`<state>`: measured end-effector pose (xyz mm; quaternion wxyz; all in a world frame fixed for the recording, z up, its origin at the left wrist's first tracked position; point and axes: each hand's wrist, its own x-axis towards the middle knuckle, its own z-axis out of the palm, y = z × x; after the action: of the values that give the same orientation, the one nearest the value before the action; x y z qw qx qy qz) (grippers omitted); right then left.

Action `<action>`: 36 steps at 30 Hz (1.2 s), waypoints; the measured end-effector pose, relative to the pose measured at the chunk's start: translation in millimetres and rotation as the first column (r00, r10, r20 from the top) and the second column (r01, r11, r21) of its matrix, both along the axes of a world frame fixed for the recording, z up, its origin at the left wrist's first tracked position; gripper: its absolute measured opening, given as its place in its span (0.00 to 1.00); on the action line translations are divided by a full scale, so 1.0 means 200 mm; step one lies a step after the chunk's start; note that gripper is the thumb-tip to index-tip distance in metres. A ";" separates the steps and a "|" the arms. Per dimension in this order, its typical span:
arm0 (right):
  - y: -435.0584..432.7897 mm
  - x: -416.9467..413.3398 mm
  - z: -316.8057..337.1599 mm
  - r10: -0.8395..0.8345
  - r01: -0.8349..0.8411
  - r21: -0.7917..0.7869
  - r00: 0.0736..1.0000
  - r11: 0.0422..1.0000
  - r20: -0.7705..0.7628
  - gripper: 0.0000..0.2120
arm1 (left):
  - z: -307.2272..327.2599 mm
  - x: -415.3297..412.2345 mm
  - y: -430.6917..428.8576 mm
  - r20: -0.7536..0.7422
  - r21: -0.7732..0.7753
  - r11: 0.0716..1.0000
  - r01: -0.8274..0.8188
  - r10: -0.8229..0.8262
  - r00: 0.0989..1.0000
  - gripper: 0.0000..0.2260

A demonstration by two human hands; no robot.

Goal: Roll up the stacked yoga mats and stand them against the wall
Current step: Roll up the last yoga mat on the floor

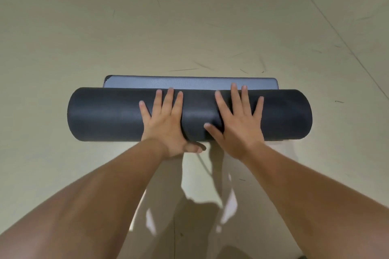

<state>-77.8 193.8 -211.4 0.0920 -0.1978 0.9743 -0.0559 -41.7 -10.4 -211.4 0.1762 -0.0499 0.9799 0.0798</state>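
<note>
Left hand (166, 120), right hand (237, 120): flat, fingers spread, pressing on the rolled dark yoga mat (109, 113), clasping nothing. Mat lies on pale floor (189, 17), short grey tail (189, 83) unrolled beyond. Risk: uneven pressure skews the roll; letting go may unspring it.

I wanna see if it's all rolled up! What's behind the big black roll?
A flat grey strip of mat sticks out behind the dark roll, not yet rolled. How far it runs under the roll is hidden. Beyond it is the floor.
</note>
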 end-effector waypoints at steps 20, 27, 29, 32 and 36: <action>-0.17 -0.58 0.11 0.117 -0.132 0.232 0.990 0.964 0.081 0.57 | 0.04 -0.46 -0.14 -0.138 -0.169 0.979 0.118 -0.142 0.980 0.49; -0.18 -0.25 0.06 -0.026 0.014 0.193 0.998 0.981 0.061 0.51 | 0.01 -0.26 -0.14 -0.143 -0.239 0.953 0.188 -0.226 0.964 0.43; -0.21 -0.11 0.08 -0.079 0.059 0.202 0.992 0.978 0.094 0.50 | 0.02 -0.18 -0.16 -0.120 -0.236 0.944 0.233 -0.266 0.957 0.41; -0.25 0.11 0.11 -0.109 0.073 0.247 0.985 0.966 0.137 0.48 | 0.04 -0.04 -0.21 -0.122 -0.226 0.921 0.319 -0.351 0.928 0.40; -0.32 0.42 0.18 -0.138 0.083 0.285 0.974 0.955 0.182 0.48 | 0.08 0.12 -0.31 -0.084 -0.250 0.813 0.526 -0.560 0.824 0.37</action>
<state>5.6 130.5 -176.2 0.2127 -0.1214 0.9680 0.0554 -17.4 -71.6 -195.0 0.1089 0.2201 0.9663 -0.0773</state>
